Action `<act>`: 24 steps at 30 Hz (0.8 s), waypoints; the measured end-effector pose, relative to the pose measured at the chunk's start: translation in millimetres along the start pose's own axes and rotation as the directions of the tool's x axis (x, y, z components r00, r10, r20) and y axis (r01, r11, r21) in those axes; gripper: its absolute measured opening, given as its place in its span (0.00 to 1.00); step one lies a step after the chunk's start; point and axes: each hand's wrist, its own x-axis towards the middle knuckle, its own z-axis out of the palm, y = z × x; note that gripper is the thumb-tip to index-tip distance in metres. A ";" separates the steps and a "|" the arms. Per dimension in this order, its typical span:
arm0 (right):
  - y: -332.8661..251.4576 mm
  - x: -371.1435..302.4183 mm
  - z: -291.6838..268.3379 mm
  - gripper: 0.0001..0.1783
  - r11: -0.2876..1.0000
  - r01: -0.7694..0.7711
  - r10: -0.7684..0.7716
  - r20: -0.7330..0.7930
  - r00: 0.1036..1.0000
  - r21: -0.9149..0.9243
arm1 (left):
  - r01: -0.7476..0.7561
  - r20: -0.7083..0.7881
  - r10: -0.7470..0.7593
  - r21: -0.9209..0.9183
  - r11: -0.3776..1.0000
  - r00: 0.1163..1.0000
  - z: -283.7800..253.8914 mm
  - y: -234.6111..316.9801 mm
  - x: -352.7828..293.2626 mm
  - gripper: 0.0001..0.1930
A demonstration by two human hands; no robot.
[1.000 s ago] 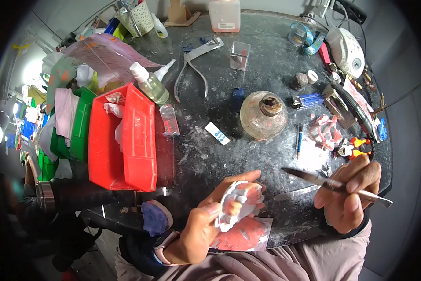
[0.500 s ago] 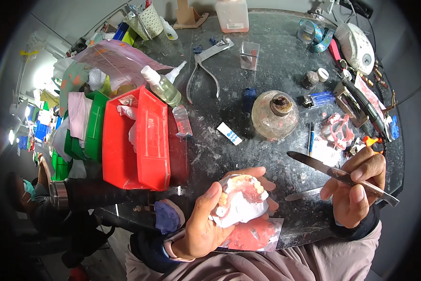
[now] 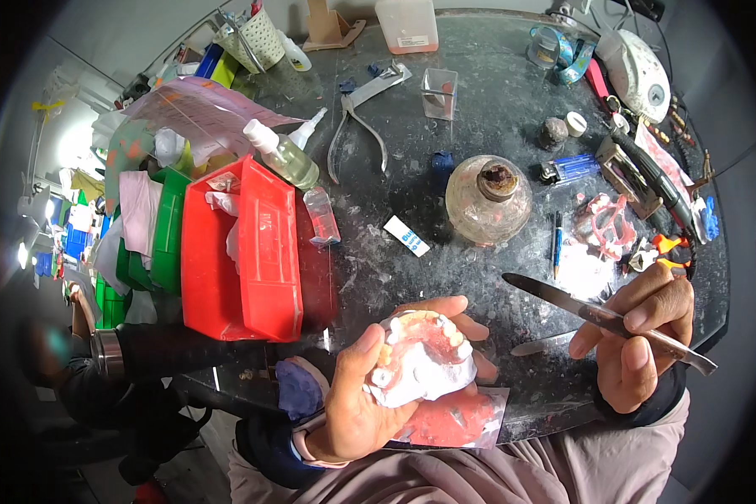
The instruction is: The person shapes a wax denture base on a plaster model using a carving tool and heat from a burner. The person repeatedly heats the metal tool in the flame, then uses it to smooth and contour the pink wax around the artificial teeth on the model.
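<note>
My left hand point(image 3: 357, 395) is wrapped round a white plaster dental model point(image 3: 424, 374). Pink wax and several tooth shapes form an arch along the model's upper part, which faces up. In my right hand point(image 3: 642, 336) a metal wax knife point(image 3: 575, 309) is pinched between thumb and fingers, its dark rounded blade pointing left toward the model but apart from it. A pink wax sheet point(image 3: 458, 417) lies at the table's near edge, partly hidden under my left hand. Beneath the held knife, another flat metal blade point(image 3: 542, 345) rests on the table.
A glass spirit lamp point(image 3: 489, 206) stands beyond my hands. To the left are a red bin point(image 3: 268, 277), a spray bottle point(image 3: 281, 155) and a blue-and-white dental model point(image 3: 300, 389). Pliers point(image 3: 357, 126) lie farther back. A pen point(image 3: 557, 244) and a pink framework point(image 3: 606, 225) lie at right.
The held model has shifted slightly left and its near side now tilts more into view. The knife has moved a little left. The whole view has shifted slightly.
</note>
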 end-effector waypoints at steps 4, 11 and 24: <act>2.1 0.7 0.1 0.11 1.000 0.009 -0.009 0.005 1.000 -0.011 | 0.024 -0.012 -0.024 -0.030 0.999 1.000 0.1 3.4 0.2 0.33; 2.4 -0.6 0.4 0.10 0.998 0.032 -0.032 -0.007 0.999 -0.054 | 0.010 0.054 -0.006 -0.078 0.997 0.999 -5.2 0.5 1.9 0.32; 7.9 2.6 -2.5 0.11 0.996 0.071 -0.072 -0.002 0.997 -0.051 | 0.069 0.061 -0.050 -0.356 0.932 0.997 -3.8 2.5 -1.0 0.36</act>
